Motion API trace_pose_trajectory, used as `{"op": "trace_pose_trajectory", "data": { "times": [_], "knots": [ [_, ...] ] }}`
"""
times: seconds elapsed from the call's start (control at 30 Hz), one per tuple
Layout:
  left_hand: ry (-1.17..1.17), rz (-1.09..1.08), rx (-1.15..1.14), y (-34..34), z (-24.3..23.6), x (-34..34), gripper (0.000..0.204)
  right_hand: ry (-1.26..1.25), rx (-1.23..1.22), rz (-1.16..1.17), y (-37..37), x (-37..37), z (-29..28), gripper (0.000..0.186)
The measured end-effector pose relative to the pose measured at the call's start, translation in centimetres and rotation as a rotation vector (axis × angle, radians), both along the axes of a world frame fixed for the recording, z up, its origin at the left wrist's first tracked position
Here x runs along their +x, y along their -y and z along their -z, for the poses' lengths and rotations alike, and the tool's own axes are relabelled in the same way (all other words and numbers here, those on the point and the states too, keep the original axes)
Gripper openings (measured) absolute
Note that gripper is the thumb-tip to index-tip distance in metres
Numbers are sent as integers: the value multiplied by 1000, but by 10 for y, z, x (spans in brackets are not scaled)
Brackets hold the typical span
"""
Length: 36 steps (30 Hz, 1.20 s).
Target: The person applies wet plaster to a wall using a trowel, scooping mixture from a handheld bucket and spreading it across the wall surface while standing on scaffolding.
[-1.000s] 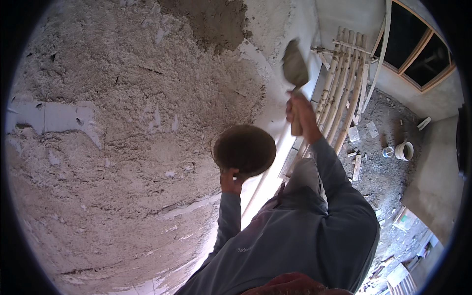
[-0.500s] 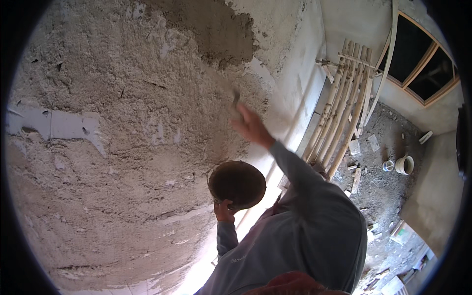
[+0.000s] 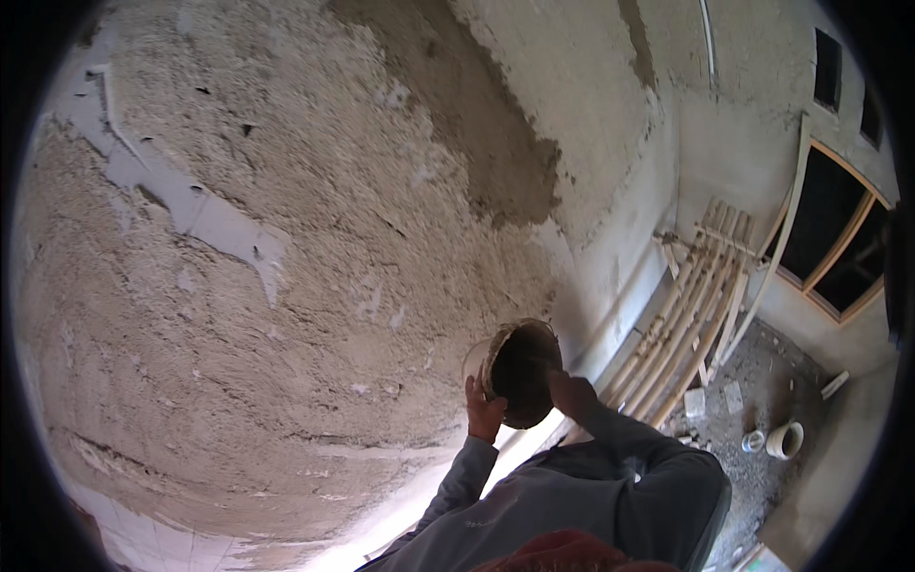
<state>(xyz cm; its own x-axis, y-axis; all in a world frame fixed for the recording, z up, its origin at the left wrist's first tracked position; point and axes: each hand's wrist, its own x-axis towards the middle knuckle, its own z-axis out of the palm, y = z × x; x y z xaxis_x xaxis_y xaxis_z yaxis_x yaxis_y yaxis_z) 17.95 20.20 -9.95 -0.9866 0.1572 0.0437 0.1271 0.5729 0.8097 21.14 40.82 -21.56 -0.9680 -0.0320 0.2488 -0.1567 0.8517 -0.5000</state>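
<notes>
Grey-brown plaster, rough and scored, spreads across the wall [image 3: 324,257] on my remote feed as a person's left hand [image 3: 485,415] supports a round, mud-crusted bucket [image 3: 489,362] near its surface, mouth tilted toward the camera. That hand is curled against the bucket's side; the right hand [image 3: 572,395] reaches into the mouth, and I cannot tell whether its fingers are spread or closed. By my reading, a hard push inside could twist the bucket out of its one-handed hold, and a steeper tilt could spill whatever it carries. A misstep, too, could jolt both arms: the feet are out of my sight, with pale, round wooden poles [image 3: 681,319] close by. The bucket's dark interior hides its contents and any tool; whether it touches the wall, I cannot make out.
</notes>
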Motion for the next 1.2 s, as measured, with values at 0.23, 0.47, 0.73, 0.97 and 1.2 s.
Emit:
{"op": "trace_pose_trajectory", "data": {
  "times": [0.23,0.47,0.73,0.97,1.2],
  "knots": [
    [-46,127,165,-30,-16,1,81,752,-638,-361,-65,23,-57,42],
    [206,-79,333,-6,57,-14,74,1153,-1359,-417,-35,13,-83,23],
    [-99,-219,-156,78,36,41,41,719,-1924,-426,-53,-54,-177,29],
    [-2,-493,274,144,28,130,33,-733,-1430,-121,-98,-104,-327,41],
    [-32,-692,607,215,36,178,50,-1494,-1072,631,-95,-183,-387,44]
  ]
}}
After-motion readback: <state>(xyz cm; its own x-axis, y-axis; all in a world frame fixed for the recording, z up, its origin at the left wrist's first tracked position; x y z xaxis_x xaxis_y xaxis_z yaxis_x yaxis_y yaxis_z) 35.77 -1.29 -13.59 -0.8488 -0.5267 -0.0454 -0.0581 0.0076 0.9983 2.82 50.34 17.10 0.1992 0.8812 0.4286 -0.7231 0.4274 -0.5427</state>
